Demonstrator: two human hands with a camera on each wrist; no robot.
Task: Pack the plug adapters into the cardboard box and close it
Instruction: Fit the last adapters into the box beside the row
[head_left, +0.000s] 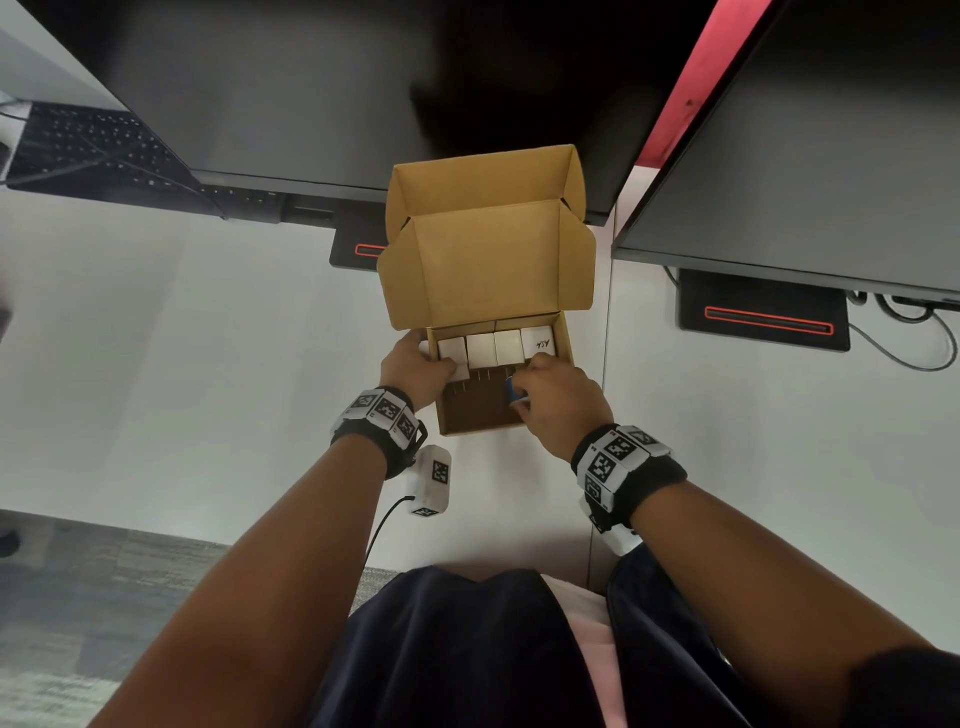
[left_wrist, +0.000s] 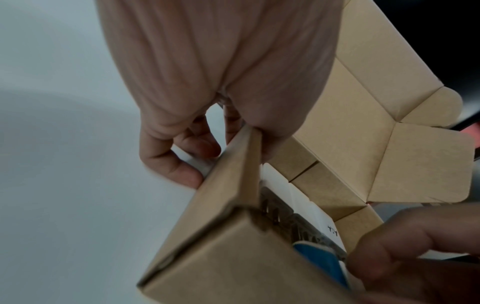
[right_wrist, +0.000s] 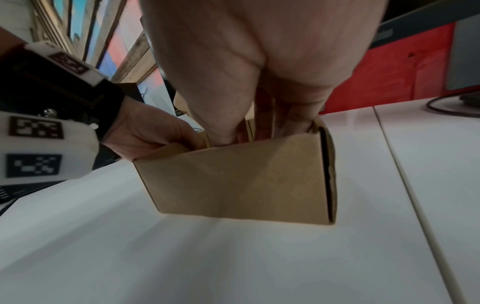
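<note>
An open cardboard box (head_left: 478, 428) stands on the white desk with its lid (head_left: 488, 260) upright at the far side. Several white plug adapters (head_left: 480, 349) sit in a row along its far wall, prongs toward me. My left hand (head_left: 415, 371) grips the box's left wall (left_wrist: 228, 185), thumb inside and fingers curled outside. My right hand (head_left: 550, 400) reaches into the near right part of the box and pinches a blue-and-white plug adapter (head_left: 514, 389). That blue adapter (left_wrist: 319, 261) shows just inside the near wall. From the right wrist only the box's outside (right_wrist: 233, 181) is visible.
Two dark monitors (head_left: 311, 78) hang over the far side of the desk, their stands (head_left: 763, 312) lit with red lines. A keyboard (head_left: 88, 145) lies far left. Cables (head_left: 904, 343) trail at the right. A seam (head_left: 605, 364) between desk tops runs right of the box.
</note>
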